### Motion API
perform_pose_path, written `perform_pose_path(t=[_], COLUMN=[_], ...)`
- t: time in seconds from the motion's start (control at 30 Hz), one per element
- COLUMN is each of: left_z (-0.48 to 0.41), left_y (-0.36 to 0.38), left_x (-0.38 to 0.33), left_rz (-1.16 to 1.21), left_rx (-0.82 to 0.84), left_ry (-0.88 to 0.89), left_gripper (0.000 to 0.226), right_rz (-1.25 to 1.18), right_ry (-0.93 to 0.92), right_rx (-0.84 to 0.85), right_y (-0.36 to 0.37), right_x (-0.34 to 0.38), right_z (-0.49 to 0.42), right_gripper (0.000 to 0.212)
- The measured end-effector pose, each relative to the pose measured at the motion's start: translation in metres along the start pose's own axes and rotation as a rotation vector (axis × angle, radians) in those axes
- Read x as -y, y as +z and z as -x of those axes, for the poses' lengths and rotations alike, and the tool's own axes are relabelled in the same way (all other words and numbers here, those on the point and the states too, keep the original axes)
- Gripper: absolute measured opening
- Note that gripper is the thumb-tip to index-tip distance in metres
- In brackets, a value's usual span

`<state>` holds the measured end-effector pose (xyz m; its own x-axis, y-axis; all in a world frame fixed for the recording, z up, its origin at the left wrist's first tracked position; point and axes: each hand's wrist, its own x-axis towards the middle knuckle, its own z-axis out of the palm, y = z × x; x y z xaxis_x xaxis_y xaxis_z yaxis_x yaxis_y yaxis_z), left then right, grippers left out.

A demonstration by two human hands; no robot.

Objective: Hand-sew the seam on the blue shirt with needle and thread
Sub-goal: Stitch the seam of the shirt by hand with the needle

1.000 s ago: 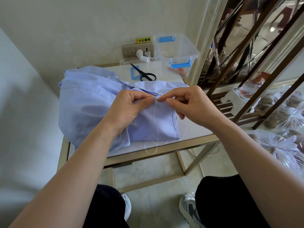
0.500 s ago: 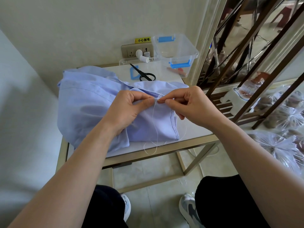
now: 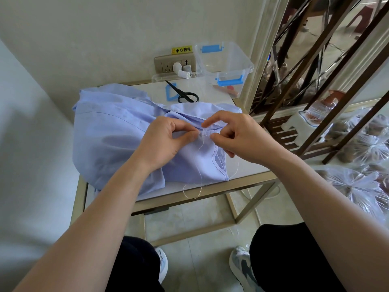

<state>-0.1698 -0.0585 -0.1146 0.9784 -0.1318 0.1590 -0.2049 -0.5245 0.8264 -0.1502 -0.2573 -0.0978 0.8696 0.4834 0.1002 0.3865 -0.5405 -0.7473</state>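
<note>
- On the near half of the table [image 3: 248,171], the blue shirt [image 3: 109,133] lies bunched, its seam [image 3: 205,133] lifted between our two hands.
- Our left hand [image 3: 166,142] pinches a fold of the shirt just left of the seam, thumb against curled fingers.
- Our right hand [image 3: 242,138] sits just right of it, forefinger lifted straight and thumb tip touching the cloth. We cannot tell whether it grips the needle, which is too fine to make out.
- The seam runs left to right, so we judge the next stitch follows that line, with the right hand nearer the working end.
- The thread [image 3: 200,165] hangs from the seam toward us and loops past the table's near edge.
- We count one shirt, one thread, and, on the far side, one pair of scissors [image 3: 185,94] and one clear box [image 3: 223,60].
</note>
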Motion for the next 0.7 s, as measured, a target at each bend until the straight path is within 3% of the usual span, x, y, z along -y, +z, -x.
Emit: perform_pose_path(t=[0.1,0.3,0.7], left_z=[0.0001,-0.0005,0.0006], left_y=[-0.0001,0.0004,0.0001], left_x=[0.0002,0.0008,-0.0022], left_rz=[-0.055,-0.128,-0.116], left_rx=[0.000,-0.083,-0.108], left_ry=[0.019,-0.002,-0.025], left_gripper=[0.008,0.006,0.009], right_rz=[-0.003,0.000,0.012], right_ry=[0.042,0.050,0.017], right_rx=[0.082,0.076,0.053], right_y=[0.0031,0.0060,0.0096], right_x=[-0.0009,-0.0024,-0.0047], right_z=[-0.0007,-0.0024,-0.0054], right_gripper=[0.039,0.009,0.014])
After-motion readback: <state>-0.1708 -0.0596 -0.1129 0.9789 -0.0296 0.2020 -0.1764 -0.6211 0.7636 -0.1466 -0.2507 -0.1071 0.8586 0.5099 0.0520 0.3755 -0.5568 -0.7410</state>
